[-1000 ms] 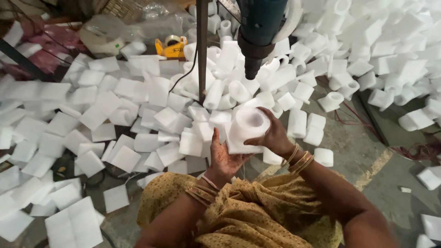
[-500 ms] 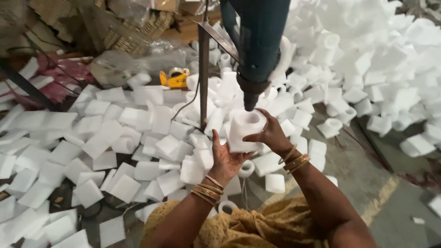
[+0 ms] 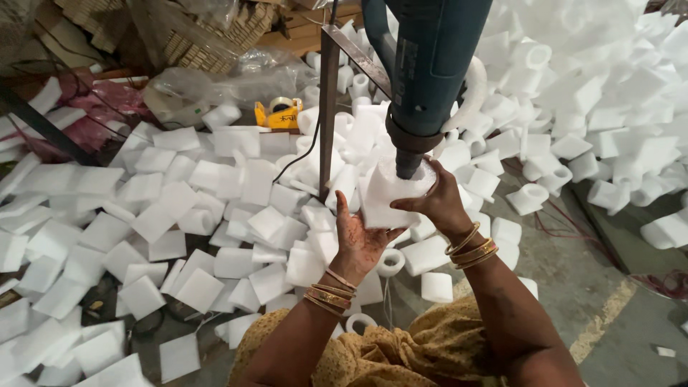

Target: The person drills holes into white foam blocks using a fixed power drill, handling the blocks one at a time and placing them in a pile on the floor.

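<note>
White foam block (image 3: pixel 387 197) under the teal-blue drill body (image 3: pixel 430 64), dark grey chuck (image 3: pixel 410 154). Foam squares (image 3: pixel 154 222) all white. Tape dispenser (image 3: pixel 278 115) yellow. Bangles (image 3: pixel 473 247) gold. Garment (image 3: pixel 401 351) mustard with faint print. Floor (image 3: pixel 573 287) grey, pale yellow stripe (image 3: pixel 605 319).

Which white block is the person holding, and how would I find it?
Find the big teal drill hanging at the top. Right under its tip sits a white foam block, cupped by the left hand and right hand. Unlike the others, it is lifted off the floor.
</note>
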